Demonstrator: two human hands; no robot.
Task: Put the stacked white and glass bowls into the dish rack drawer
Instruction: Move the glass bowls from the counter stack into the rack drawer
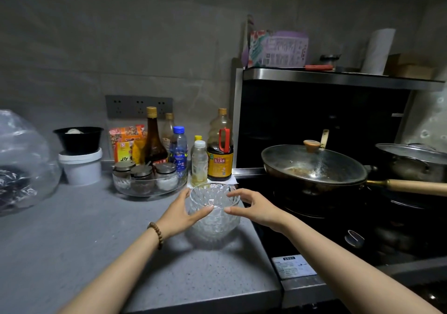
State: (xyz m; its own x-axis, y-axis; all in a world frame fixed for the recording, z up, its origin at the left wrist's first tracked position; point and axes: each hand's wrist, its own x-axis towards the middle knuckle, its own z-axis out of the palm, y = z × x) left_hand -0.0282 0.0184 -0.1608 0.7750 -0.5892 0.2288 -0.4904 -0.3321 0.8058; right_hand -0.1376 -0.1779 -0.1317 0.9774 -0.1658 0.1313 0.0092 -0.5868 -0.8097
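Both hands cup the glass bowls (214,211) from opposite sides: the left hand (180,213) lies against the left wall with its thumb reaching onto the near rim, and the right hand (254,207) curves around the right side, its thumb also at the near rim. The fingers are spread around the glass rather than pinched, and whether they already press firmly cannot be told. The bowls sit on the grey counter (96,241) near its right edge, just beside the stove (314,229) and in front of the clear tray of spice jars (147,180). The glass looks like more than one faceted bowl nested together; no white bowl can be made out, and the dish rack drawer is out of view.

The likely trouble is slippage. Faceted glass is slick, and a hold on the upper bowl's rim alone could lift it and leave the lower one behind, or let it drop. A sideways swing could also strike the lidded wok (312,166) or the oil bottle (220,149) close behind.
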